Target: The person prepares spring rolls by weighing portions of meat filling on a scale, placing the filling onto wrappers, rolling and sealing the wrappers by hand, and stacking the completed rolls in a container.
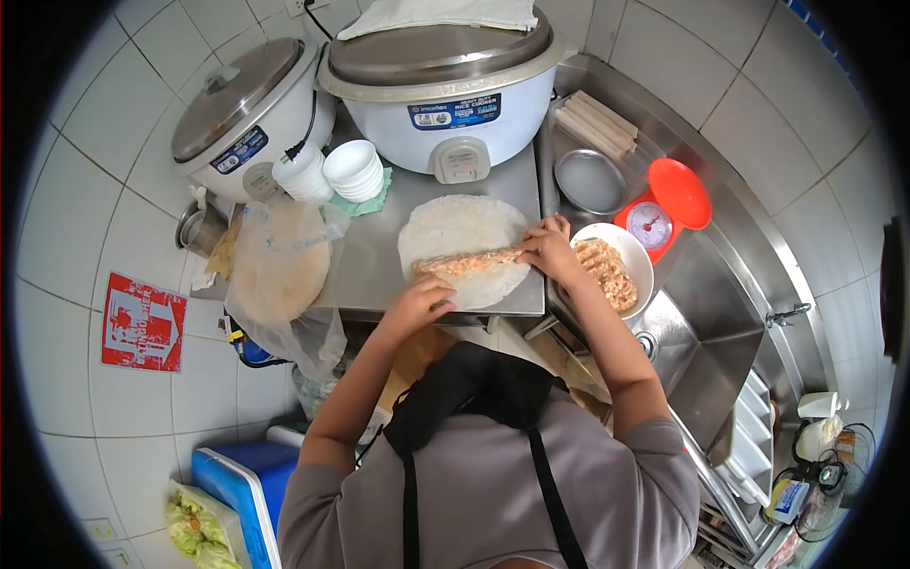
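A round, thin white wrapper point(453, 220) lies flat on the steel table. Across its middle runs a long strip of pinkish minced filling point(469, 264). My left hand point(415, 305) rests at the wrapper's lower left, fingers stretched toward the strip's left end, holding nothing. At the strip's right end, the fingers of my right hand point(550, 248) are closed on the filling. A white bowl point(646, 275) with more minced filling point(607, 275) stands just right of my right hand. A stack of wrappers point(280, 266) sits in a clear plastic bag at the left.
Two rice cookers point(379, 119) point(213, 142) stand behind. White cups point(354, 169) are stacked before them. On the right are a metal bowl point(590, 182), a red scale point(675, 204), several pale rolls point(597, 123) and a steel sink point(711, 351).
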Action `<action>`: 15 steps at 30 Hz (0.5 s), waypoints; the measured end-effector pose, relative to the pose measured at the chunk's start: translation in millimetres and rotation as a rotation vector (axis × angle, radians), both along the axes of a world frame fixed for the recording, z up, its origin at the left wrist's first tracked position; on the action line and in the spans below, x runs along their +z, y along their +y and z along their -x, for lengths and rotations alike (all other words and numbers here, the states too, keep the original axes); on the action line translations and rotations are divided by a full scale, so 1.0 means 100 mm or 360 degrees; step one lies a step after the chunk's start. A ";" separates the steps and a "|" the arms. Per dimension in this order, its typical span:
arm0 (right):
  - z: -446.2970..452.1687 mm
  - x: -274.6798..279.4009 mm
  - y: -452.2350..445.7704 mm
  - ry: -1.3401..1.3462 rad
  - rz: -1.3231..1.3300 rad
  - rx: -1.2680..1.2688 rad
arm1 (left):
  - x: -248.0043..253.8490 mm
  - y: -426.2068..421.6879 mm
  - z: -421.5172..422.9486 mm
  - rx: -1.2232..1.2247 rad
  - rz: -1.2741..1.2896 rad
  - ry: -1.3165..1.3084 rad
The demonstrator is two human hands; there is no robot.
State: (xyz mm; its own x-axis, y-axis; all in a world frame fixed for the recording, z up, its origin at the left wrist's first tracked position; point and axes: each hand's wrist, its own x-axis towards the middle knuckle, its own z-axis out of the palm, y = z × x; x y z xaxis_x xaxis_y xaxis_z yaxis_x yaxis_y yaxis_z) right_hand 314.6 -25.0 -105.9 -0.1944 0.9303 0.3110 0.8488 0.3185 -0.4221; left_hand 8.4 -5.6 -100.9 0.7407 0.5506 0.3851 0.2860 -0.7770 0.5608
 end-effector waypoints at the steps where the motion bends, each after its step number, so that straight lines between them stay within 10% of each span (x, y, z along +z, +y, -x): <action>1: -0.01 0.01 0.00 -0.0046 0.0012 -0.0006 | -0.04 -0.02 -0.01 -0.0044 0.0014 0.0010; 15: 0.11 0.38 -0.22 0.0334 0.0037 0.0073 | 0.06 -0.04 -0.13 0.0159 -0.0024 0.0020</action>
State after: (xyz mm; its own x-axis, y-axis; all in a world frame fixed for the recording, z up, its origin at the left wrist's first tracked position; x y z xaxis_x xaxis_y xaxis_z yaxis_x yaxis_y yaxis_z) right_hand 303.5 -47.2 -68.1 -0.1701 0.9294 0.3275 0.7263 0.3429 -0.5958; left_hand 21.5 -9.5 -94.7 0.6871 0.6162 0.3851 0.3692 -0.7525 0.5453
